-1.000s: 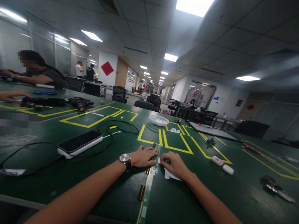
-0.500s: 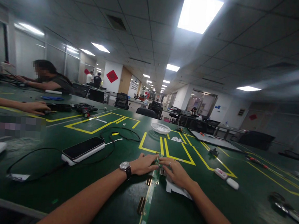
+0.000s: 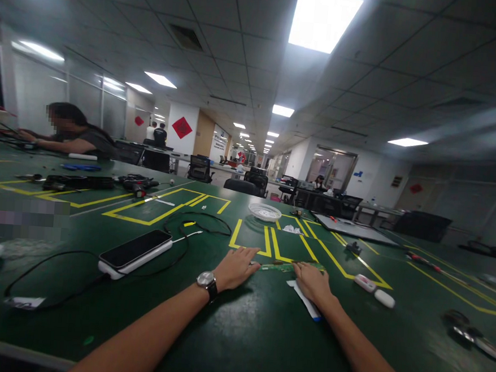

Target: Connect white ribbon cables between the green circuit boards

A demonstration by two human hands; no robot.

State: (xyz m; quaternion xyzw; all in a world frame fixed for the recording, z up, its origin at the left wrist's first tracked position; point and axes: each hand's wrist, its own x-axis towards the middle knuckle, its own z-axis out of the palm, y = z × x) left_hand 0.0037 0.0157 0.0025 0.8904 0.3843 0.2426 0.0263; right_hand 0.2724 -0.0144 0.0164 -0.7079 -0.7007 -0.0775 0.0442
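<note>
A narrow green circuit strip (image 3: 277, 266) lies crosswise on the green table between my two hands. My right hand (image 3: 312, 282) has its fingers closed on the strip's right part. My left hand (image 3: 237, 269), with a watch on the wrist, rests at the strip's left end, its fingers stretched forward and slightly apart. Under and beside my right hand lies a white packet (image 3: 305, 301) with a blue edge.
A phone on a white block (image 3: 135, 252) with a black cable lies left. A white basket (image 3: 264, 212) stands ahead. Right are a pink-and-white case (image 3: 365, 283), a small black part (image 3: 353, 248) and a metal tool (image 3: 471, 336). A person sits far left.
The strip has turned from pointing toward me to lying crosswise. My hands have moved apart. The other person's hand at the left has drawn back to the frame's edge.
</note>
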